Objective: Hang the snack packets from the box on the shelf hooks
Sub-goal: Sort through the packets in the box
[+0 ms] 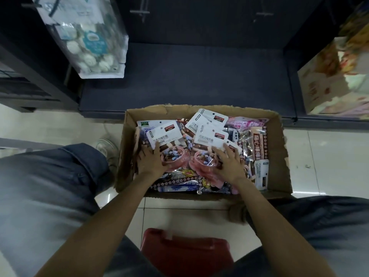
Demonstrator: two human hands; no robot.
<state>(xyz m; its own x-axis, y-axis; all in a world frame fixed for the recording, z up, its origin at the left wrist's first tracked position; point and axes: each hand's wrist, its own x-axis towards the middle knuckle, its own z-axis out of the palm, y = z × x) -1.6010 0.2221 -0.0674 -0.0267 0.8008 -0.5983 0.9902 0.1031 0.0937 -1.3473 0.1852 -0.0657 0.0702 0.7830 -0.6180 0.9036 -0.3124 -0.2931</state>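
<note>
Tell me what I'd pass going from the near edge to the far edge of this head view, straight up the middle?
Red stool → near wall of the cardboard box → snack packets under the left hand and right hand → dark bottom shelf → empty hooks.

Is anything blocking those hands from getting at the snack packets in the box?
No. The brown cardboard box is open on top, and the left hand and right hand already rest directly on the white-topped snack packets, with nothing visible between them.
</note>
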